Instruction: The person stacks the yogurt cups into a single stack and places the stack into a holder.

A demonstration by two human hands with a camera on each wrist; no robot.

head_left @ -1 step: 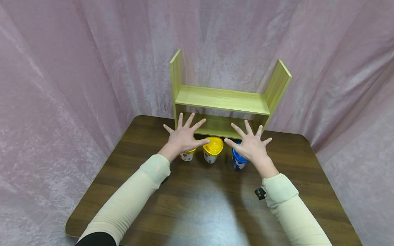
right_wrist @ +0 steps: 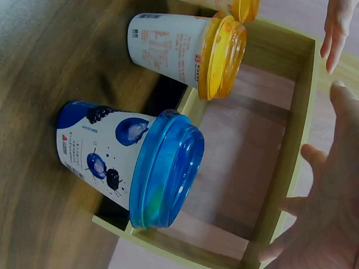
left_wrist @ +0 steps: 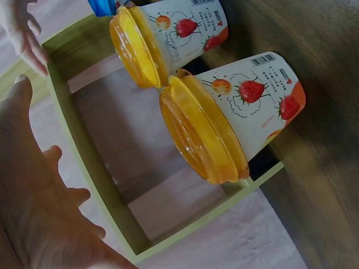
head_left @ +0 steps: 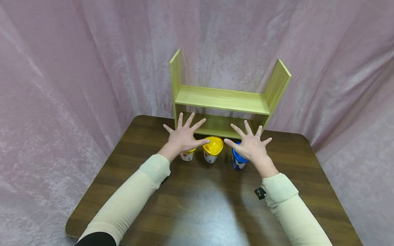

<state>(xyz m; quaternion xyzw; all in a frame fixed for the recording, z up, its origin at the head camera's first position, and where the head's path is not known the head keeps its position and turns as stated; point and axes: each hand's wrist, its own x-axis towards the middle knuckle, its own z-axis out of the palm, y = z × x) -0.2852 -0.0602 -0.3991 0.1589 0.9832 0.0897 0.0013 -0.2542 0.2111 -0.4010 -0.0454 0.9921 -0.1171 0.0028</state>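
Both hands hover with fingers spread wide, holding nothing. My left hand (head_left: 182, 137) is over the left cup (head_left: 186, 156), a white cup with strawberry pictures and a yellow lid, partly hidden by it in the head view. A matching cup (head_left: 210, 158) stands in the middle, near the left thumb. My right hand (head_left: 251, 146) is above a blue-lidded cup (head_left: 238, 162) with blueberry pictures and covers part of it. The wrist views show the lids apart from the palms: the left cup (left_wrist: 252, 101) on one side, the blue-lidded cup (right_wrist: 106, 151) on the other.
A light wooden two-level shelf (head_left: 221, 98) with upright side boards stands at the back of the dark wooden table (head_left: 197, 205), just behind the cups. Pink curtains (head_left: 92, 68) hang behind and on both sides. A small black device (head_left: 260, 193) sits at the right wrist.
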